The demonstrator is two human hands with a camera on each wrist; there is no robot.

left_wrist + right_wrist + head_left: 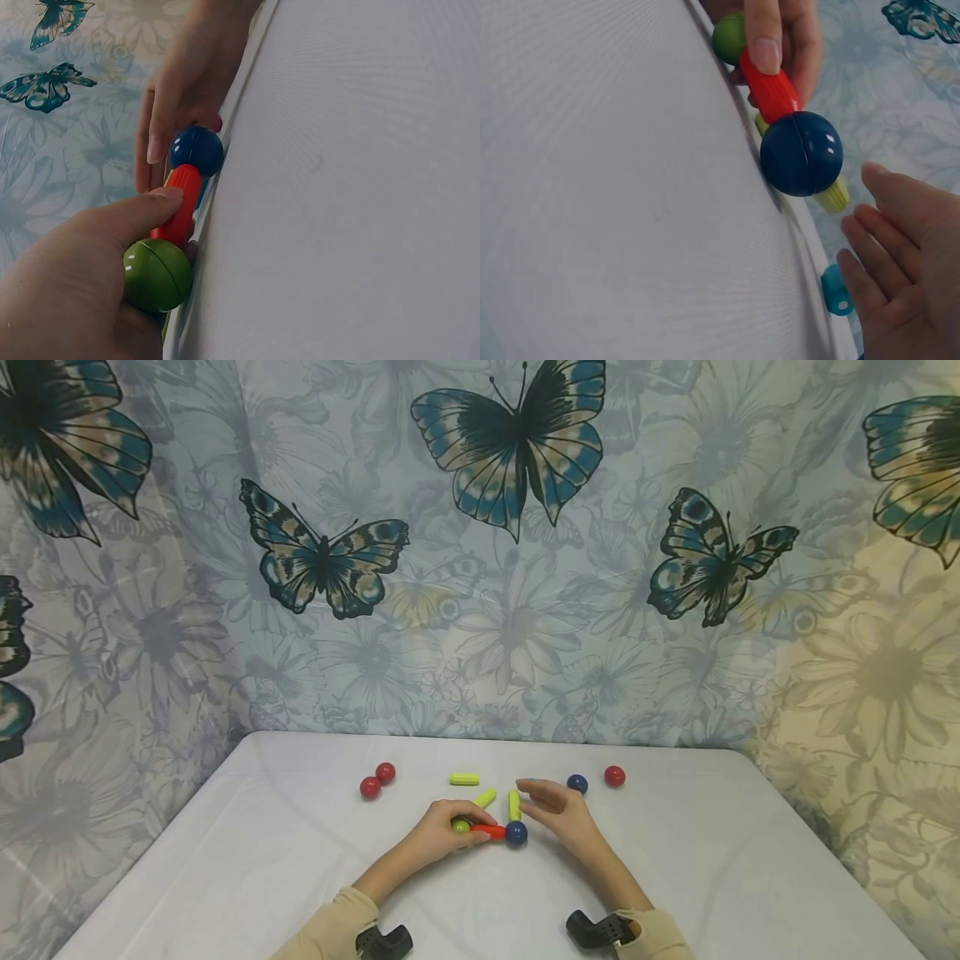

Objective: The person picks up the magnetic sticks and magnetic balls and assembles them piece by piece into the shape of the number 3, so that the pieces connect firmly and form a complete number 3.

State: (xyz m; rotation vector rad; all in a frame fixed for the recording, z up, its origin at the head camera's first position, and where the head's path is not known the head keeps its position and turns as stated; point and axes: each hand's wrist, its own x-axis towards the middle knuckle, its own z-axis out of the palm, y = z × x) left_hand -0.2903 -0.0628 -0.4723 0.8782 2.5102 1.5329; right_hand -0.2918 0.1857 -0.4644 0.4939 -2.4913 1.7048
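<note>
Left hand (75,274): pinching red stick (178,216) | green ball (156,277): just behind pinch | blue ball (196,151): just ahead | right hand (187,79): beyond, grip wide

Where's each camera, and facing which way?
Head: head-worn, facing forward and down at the table; left hand, right hand, forearms show.
Left wrist: on that wrist, facing the red stick; both hands show.
Right wrist: on that wrist, facing the blue ball; both hands show.
Both wrist views share the red stick and green ball.

White table (225,860), toward far edge 3 red balls (386,772), blue ball (577,783), yellow-green stick (464,779)
</note>
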